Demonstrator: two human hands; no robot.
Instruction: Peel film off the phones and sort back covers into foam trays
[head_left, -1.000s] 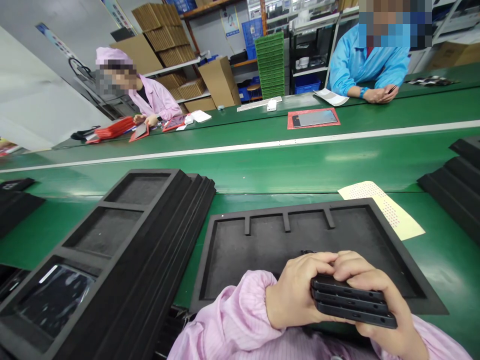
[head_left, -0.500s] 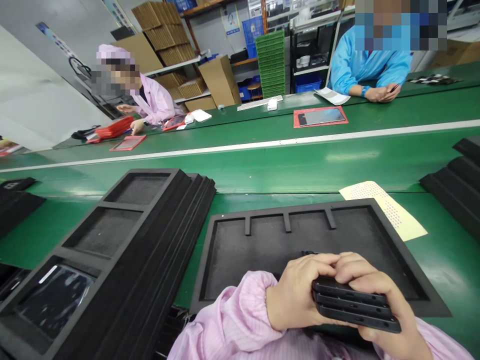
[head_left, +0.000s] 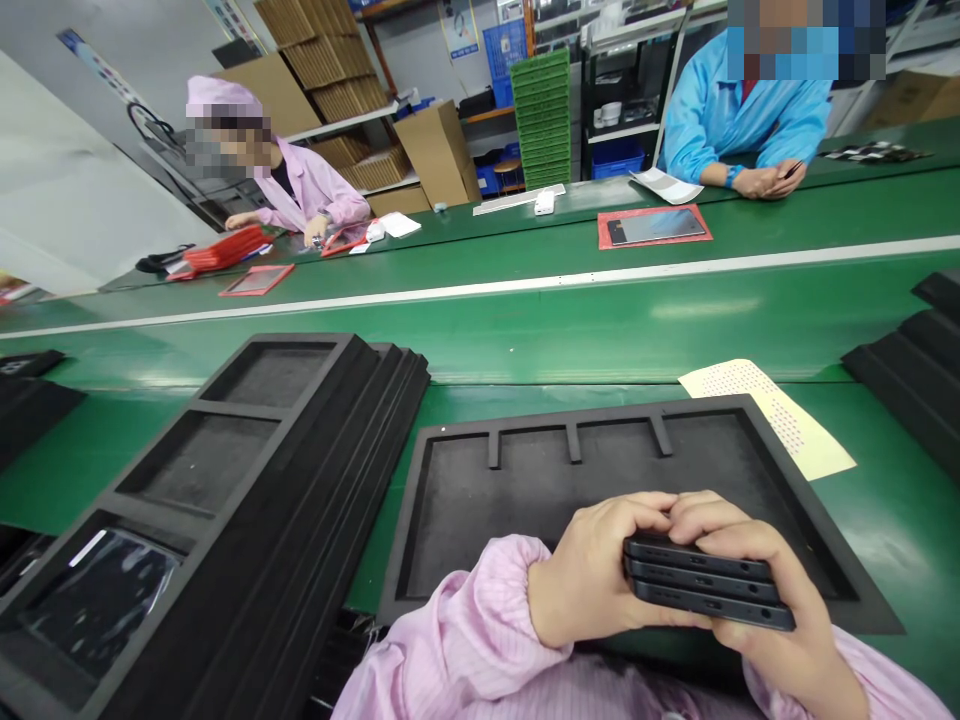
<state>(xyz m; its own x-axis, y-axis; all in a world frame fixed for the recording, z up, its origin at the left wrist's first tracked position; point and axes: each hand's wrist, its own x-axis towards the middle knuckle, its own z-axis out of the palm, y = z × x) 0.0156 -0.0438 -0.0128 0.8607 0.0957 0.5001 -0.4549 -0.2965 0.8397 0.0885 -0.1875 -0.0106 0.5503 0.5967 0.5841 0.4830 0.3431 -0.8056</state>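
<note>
Three black slabs that look like phones, or phone housings (head_left: 705, 583), are stacked flat on each other with their port edges facing me. My left hand (head_left: 596, 570) wraps the stack's left end, fingers over the top. At the right end my right hand (head_left: 780, 590) grips the same stack, its thumb beneath and fingers across the far side. Both hands are closed and hover above the near part of a black foam tray (head_left: 495, 520) with short dividers along its far edge. The faces of the phones are mostly hidden by my fingers.
A pile of black foam trays (head_left: 315, 480) stands at left, a film-wrapped dark panel (head_left: 101, 600) in its nearest compartment. A yellow sticker sheet (head_left: 787, 420) lies beyond my tray. More foam (head_left: 915, 370) is at right. Two people sit across the green conveyor (head_left: 510, 335).
The stack in my hands is slightly higher and its slabs line up more evenly. Across the belt, the person in pink has moved a hand rightward, off the red-framed piece.
</note>
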